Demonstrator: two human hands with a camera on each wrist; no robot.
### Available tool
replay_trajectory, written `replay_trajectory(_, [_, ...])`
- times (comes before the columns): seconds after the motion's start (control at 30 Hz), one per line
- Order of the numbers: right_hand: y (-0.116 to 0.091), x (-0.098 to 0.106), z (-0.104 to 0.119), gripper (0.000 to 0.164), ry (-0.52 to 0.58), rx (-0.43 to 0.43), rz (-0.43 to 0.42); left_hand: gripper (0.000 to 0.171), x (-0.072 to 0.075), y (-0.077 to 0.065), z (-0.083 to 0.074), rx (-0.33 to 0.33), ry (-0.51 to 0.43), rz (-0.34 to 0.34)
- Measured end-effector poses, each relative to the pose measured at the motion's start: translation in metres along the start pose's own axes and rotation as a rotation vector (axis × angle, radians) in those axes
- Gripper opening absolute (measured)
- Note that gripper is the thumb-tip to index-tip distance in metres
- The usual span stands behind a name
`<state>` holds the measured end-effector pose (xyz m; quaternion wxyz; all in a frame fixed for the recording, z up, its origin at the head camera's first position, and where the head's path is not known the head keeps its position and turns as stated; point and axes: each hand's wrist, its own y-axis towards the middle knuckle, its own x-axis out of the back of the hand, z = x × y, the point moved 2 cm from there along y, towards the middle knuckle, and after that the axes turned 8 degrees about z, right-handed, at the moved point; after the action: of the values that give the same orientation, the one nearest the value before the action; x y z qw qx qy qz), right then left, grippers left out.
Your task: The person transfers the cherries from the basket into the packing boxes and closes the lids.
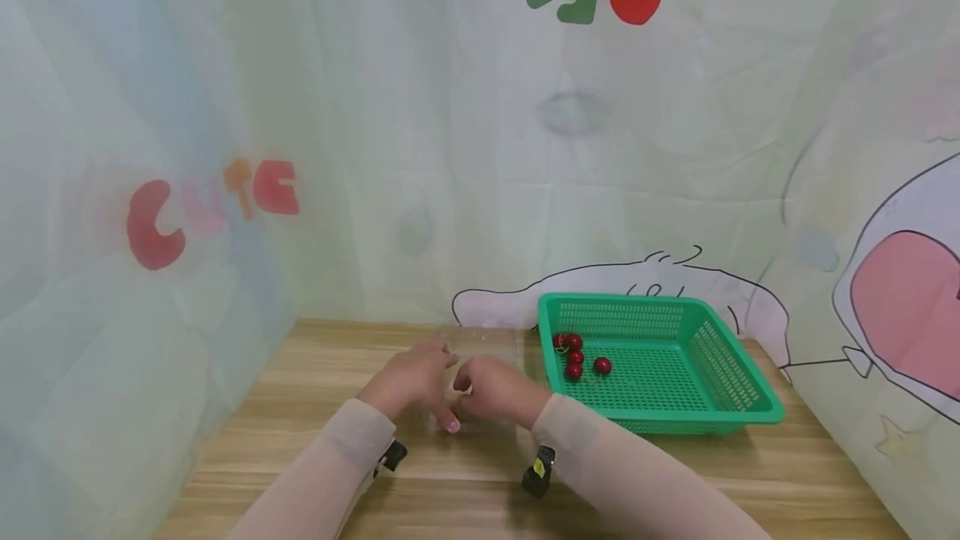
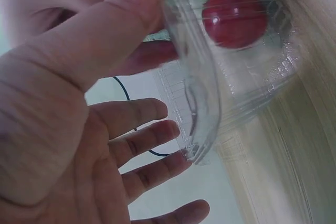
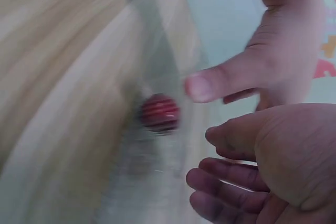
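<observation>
A clear plastic clamshell box (image 1: 483, 348) stands on the table, with a shiny round red cherry-like fruit (image 2: 235, 15) inside. My left hand (image 1: 414, 379) is at the box's left side; its thumb overlaps the upright clear edge in the left wrist view, and its fairly straight fingers spread along the wall. Facing it, my right hand (image 1: 497, 390) is close over the box, fingers loosely bent and nothing visible between them. Blurred in the right wrist view, the same fruit (image 3: 160, 114) sits beyond those fingertips, behind the plastic.
Right of the box, a green perforated plastic basket (image 1: 750, 418) holds several more red fruits (image 1: 574, 357) near its left end. Both stand on a wood-grain table (image 1: 300, 407). A printed pale curtain (image 1: 420, 148) hangs behind and along both sides.
</observation>
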<state>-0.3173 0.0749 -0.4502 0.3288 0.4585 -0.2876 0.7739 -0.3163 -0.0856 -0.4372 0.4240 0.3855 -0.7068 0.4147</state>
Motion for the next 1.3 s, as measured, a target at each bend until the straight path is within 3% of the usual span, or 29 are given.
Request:
replay_trajectory(0.3, [-0.024,0.058,-0.001,0.016,-0.050,-0.071,0.003,0.114,0.001,0.000,0.000,0.015,-0.006,0.013])
replay_trajectory(0.67, [-0.038,0.120,-0.056,0.022,-0.023,-0.234,-0.061,0.113,0.001,-0.001,0.004,0.045,-0.035,0.020])
replay_trajectory(0.97, [-0.039,0.124,-0.110,0.033,0.066,-0.294,-0.048,0.114,0.003,-0.003,0.003,0.025,-0.044,0.047])
replay_trajectory(1.3, [-0.038,0.114,-0.144,0.031,0.029,-0.347,-0.013,0.111,0.003,-0.003,0.005,0.012,-0.048,0.063])
